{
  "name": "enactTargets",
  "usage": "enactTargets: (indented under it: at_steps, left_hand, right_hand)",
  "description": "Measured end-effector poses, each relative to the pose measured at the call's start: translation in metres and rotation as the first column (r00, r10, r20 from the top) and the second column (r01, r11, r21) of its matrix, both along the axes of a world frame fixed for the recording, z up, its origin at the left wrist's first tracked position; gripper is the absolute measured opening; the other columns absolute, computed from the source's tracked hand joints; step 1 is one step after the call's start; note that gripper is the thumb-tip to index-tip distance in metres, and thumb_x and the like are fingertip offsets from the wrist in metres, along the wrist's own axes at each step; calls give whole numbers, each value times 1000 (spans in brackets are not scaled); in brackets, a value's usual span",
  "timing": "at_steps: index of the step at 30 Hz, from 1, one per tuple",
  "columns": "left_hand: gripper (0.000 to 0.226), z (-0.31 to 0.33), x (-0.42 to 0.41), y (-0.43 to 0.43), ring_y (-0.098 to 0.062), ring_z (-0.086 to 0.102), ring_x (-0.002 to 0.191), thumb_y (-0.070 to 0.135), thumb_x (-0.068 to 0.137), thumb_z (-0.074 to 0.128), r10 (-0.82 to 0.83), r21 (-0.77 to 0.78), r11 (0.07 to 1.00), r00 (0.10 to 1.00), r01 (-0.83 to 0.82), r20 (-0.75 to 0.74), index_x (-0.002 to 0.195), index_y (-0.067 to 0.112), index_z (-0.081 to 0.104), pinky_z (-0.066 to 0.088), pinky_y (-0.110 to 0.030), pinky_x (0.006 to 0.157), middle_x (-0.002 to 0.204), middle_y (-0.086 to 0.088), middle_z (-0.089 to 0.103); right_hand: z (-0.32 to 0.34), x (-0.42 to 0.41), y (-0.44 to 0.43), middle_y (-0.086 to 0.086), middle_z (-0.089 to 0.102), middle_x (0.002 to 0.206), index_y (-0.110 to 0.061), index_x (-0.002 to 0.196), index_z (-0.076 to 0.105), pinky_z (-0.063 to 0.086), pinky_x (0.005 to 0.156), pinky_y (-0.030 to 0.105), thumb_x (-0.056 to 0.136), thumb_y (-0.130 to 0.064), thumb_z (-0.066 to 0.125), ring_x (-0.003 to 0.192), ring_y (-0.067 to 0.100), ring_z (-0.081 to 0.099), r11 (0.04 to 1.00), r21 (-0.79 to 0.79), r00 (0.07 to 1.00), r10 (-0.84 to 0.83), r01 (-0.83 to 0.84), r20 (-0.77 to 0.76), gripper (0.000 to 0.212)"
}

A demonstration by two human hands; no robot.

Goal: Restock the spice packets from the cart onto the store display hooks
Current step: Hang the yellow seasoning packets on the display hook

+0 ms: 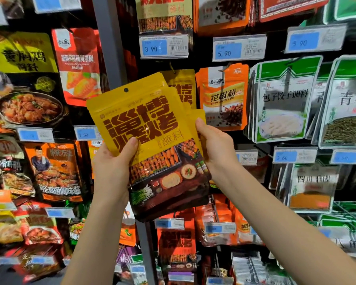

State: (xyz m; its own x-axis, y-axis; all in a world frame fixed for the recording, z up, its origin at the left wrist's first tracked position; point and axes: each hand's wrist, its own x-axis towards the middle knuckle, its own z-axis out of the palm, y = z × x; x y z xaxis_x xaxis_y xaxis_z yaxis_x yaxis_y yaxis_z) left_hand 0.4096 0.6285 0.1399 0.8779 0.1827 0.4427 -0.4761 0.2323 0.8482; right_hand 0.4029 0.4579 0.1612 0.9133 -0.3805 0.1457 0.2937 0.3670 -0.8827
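Packets of yellow spice, a fanned stack, are held up in front of their matching hook, which carries a few already. Left hand grips the lower left edge, thumb on front; right hand pinches the right edge. None of this stack looks hung yet. Orange packets crowd the hook's right, a grey post its left.

Lighting bright and even, source not visible. Centre sharp; periphery blurred with wide-angle bowing. Saturated colours, faint glare on plastic.
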Motion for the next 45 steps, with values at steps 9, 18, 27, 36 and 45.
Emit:
enactTargets:
  at_steps: [9, 18, 27, 36, 45]
  left_hand:
    - [13, -3, 2, 14, -12, 70, 85, 15, 91, 63, 57, -87, 994, 998, -59, -32, 100, 24, 62, 55, -29, 73, 96, 3, 71]
    - [14, -2, 5, 23, -25, 69, 97, 13, 90, 64, 75, -116, 990, 996, -80, -43, 100, 23, 63, 54, -47, 88, 104, -6, 71]
    - [17, -4, 6, 37, -10, 71, 82, 10, 90, 63, 103, -75, 992, 995, -104, -17, 92, 27, 63, 55, -34, 76, 87, 8, 72]
    - [14, -4, 6, 36, -24, 70, 93, 13, 88, 64, 74, -66, 995, 996, -77, -56, 96, 25, 63, 55, -45, 84, 97, -2, 72]
    - [13, -8, 10, 44, -28, 69, 96, 12, 89, 63, 72, -48, 996, 994, -76, -83, 97, 22, 62, 54, -47, 87, 97, -4, 71]
  right_hand:
    - [-2, 10, -3, 9, 61, 130, -5, 128, 58, 38, 109, 49, 93, -24, 60, 125, 25, 52, 995, 43, 996, -90, 91, -22, 40]
    - [9, 19, -12, 41, 43, 120, 17, 101, 53, 47, 94, 61, 95, -24, 57, 113, 53, 46, 962, -26, 962, -270, 271, 46, 41]
    - [51, 61, -10, 43, 52, 97, 20, 94, 50, 45, 88, 64, 94, -26, 56, 76, 46, 61, 890, -223, 908, -346, 397, 235, 47]
    - [71, 96, -7, 40, 56, 88, 17, 85, 54, 53, 79, 57, 96, -24, 53, 74, 46, 60, 852, -214, 860, -406, 479, 308, 43]
    - [64, 104, -8, 11, 48, 73, -9, 70, 56, 43, 67, 36, 96, -27, 53, 68, 20, 46, 868, -215, 869, -364, 447, 336, 31]
